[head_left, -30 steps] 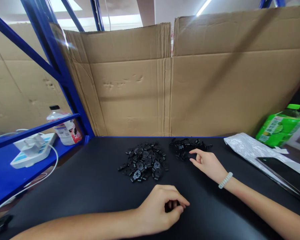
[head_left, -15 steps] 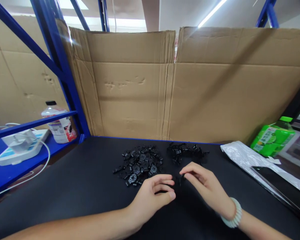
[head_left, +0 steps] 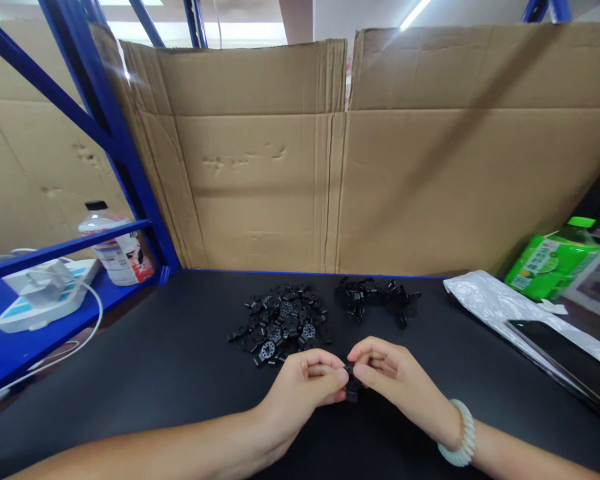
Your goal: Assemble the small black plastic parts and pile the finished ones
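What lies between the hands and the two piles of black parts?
Nothing visible. The left hand and right hand pinch a small black part together; only bare black tabletop separates them from the left pile and right pile.

black parts (head_left: 280,320) | black table (head_left: 180,360) | green bottle (head_left: 550,263) | blue rack (head_left: 130,160)

Looks like a small factory or warehouse assembly station: blue steel racking (head_left: 105,127), flattened cardboard sheets (head_left: 330,160) propped up as a backdrop, a black-matted bench (head_left: 180,373) with two heaps of little black plastic parts (head_left: 283,321), and fluorescent tube lighting (head_left: 414,13) overhead.
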